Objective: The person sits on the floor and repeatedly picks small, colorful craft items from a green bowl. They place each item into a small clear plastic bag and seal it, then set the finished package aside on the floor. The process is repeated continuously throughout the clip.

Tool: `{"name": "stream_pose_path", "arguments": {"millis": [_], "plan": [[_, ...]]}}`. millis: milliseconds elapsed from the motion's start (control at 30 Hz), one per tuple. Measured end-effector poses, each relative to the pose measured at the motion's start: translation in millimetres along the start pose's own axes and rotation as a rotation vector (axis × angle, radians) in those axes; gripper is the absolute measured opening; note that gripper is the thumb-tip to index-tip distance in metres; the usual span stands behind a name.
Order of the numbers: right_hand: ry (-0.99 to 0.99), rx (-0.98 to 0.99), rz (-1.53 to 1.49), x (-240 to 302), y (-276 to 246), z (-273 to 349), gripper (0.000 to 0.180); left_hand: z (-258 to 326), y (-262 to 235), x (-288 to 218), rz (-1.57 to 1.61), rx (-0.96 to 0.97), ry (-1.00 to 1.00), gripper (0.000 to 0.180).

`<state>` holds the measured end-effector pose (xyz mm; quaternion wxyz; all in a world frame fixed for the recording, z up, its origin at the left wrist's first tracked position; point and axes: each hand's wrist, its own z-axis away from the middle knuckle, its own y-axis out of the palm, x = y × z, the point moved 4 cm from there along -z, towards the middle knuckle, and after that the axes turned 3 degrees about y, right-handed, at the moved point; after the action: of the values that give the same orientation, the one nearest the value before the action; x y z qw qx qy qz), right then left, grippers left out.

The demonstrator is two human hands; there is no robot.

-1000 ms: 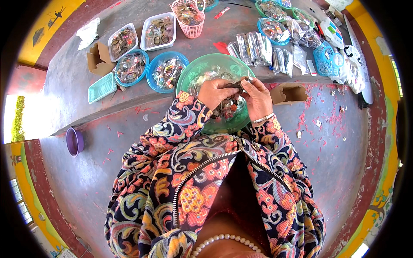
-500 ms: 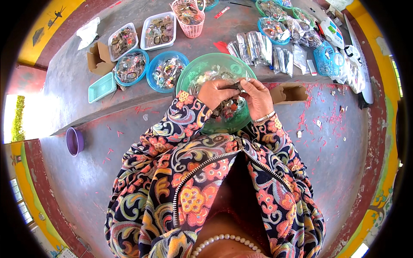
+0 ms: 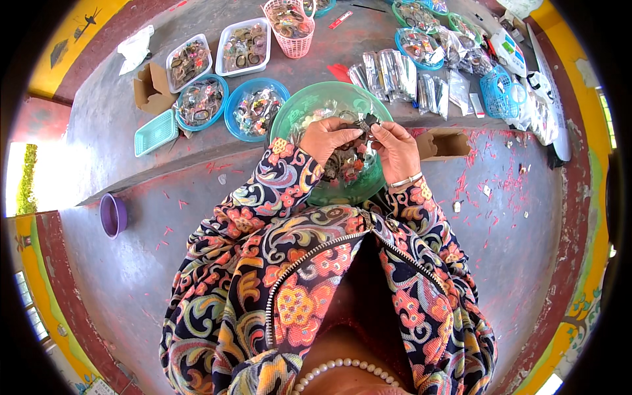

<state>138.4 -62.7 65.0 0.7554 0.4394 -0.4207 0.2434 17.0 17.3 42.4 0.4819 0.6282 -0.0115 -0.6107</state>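
A large translucent green basin [image 3: 296, 105] stands in front of my body, with a mixed heap of small hair accessories [image 3: 345, 164] and clear plastic wrappers in it. Above the heap, my left hand [image 3: 327, 139] pinches one side of a small dark hair accessory [image 3: 370, 121]. My right hand [image 3: 397, 150], with a bangle at its wrist, grips the other side between thumb and fingertips. The piece looks black or dark brown; its exact shape is too small to make out. Both hands nearly meet over the basin's middle.
On the raised ledge, blue bowls [image 3: 228, 122], white trays [image 3: 267, 64] and a pink basket [image 3: 294, 46] hold small accessories. Plastic-wrapped packets [image 3: 395, 78] and a blue basket [image 3: 484, 85] lie right. An open cardboard box [image 3: 445, 145] and purple bucket [image 3: 113, 217] stand lower.
The dark hair accessory shows more plainly between my fingertips, raised a little. My right hand has shifted slightly, and my left fingers have drawn a bit apart from it.
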Motion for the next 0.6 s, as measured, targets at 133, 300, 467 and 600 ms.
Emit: {"name": "stream_pose_path", "arguments": {"millis": [133, 300, 467, 600], "plan": [[0.024, -0.029, 0.031, 10.3, 10.6, 3.9, 0.013, 4.4, 3.3, -5.9, -0.014, -0.009, -0.014, 0.022], [0.023, 0.005, 0.141, 8.5, -0.7, -3.0, 0.015, 1.2, 2.3, -2.2, -0.201, 0.035, 0.062, 0.019], [-0.032, -0.054, 0.101, 8.0, -5.5, -2.9, 0.011, -0.3, 1.5, 0.8, -0.111, 0.067, 0.095, 0.022], [-0.034, -0.08, 0.084, 8.0, -4.8, -2.7, 0.012, -0.6, 2.3, 0.9, -0.085, 0.076, 0.087, 0.021]]}}
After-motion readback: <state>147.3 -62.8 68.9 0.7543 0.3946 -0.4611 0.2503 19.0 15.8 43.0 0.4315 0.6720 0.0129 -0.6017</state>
